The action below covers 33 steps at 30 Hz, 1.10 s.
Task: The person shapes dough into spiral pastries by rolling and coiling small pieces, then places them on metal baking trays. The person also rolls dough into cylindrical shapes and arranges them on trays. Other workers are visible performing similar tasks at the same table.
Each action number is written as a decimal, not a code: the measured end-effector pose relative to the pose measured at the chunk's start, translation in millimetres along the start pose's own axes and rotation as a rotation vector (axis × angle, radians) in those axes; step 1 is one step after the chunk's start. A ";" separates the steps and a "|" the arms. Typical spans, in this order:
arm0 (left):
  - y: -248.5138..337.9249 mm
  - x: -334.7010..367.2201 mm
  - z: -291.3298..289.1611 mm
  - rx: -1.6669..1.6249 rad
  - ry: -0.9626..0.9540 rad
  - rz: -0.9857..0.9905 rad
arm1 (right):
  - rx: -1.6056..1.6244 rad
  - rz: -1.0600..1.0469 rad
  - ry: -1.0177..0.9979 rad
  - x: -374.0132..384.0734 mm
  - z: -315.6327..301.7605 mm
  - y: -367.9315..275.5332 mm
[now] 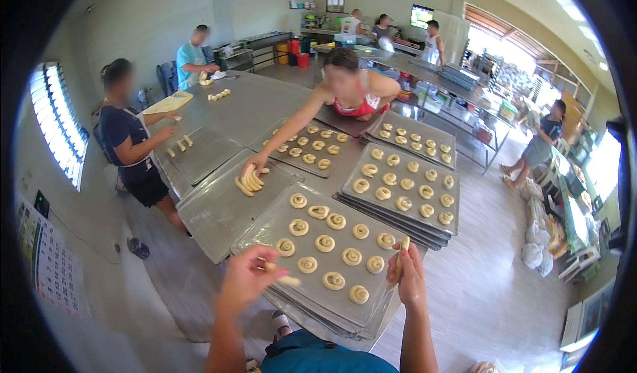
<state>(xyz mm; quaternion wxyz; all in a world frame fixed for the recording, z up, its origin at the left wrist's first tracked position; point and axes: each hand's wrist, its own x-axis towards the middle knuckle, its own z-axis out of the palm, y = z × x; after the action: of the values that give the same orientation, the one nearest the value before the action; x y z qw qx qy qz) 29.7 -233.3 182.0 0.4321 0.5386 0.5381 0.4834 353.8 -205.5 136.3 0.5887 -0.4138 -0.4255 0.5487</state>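
A dough strip (290,281) is pinched by the left hand (247,279) — another strip (405,243) by the right hand (410,277), near coiled dough rolls (324,243).

On my left I had a bright louvered window (61,126), and nearer to me a paper calendar (54,260) hung on the wall with a small black device (42,204) just above it. Across the room I could see a lit screen (421,16) showing green, a wall shelf (303,3) farther left, and a red bucket (302,60) beneath that side. Off to my right was a person in a dark top (548,131), with pale bags (536,232) slumped on the floor nearer me.
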 end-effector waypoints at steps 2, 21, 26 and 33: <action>-20.5 1.9 34.2 -0.038 -0.154 -0.024 | 0.032 0.010 -0.014 -5.8 -1.2 -2.7; 17.7 34.8 20.0 -0.018 -0.496 0.195 | -0.396 0.327 -0.748 -4.8 64.5 -4.4; 24.1 46.2 -9.4 -0.243 -0.212 0.220 | -0.439 0.268 -0.814 0.4 59.2 7.3; -1.2 80.6 -63.2 -0.210 0.198 0.242 | -0.583 0.087 -0.575 -9.9 58.4 -16.8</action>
<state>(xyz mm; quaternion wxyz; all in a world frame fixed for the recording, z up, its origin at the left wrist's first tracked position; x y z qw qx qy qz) -36.5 -156.4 195.3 0.3697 0.5010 0.4558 0.6361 302.7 -215.1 169.1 0.2803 -0.4108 -0.6925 0.5226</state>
